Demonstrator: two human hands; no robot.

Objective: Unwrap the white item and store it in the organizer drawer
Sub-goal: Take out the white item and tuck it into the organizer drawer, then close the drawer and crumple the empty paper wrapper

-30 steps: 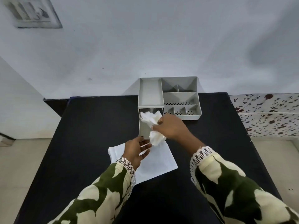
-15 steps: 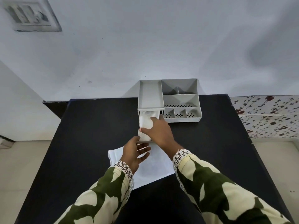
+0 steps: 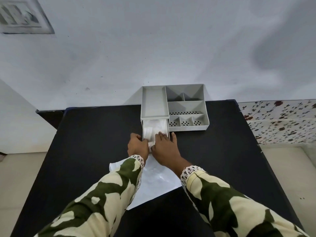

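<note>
A grey organizer [image 3: 186, 106] stands at the far edge of the black table [image 3: 85, 151]. Its drawer [image 3: 167, 130] is pulled out toward me on the left side. The white item [image 3: 153, 128] lies crumpled inside the drawer. My left hand [image 3: 137, 146] grips the drawer's front left corner. My right hand [image 3: 165, 146] rests on the drawer's front, fingers over the white item and thumb along the right wall. The empty white wrapper [image 3: 153, 182] lies flat on the table beneath my wrists.
The organizer's top has a long tray [image 3: 153, 101] and several small compartments [image 3: 186, 123]. A white wall rises right behind it. A floral-patterned surface [image 3: 277, 120] sits beyond the table's right edge.
My right hand carried the white item from above the drawer down into it. My left hand left the wrapper and moved up to the drawer's front left corner.
</note>
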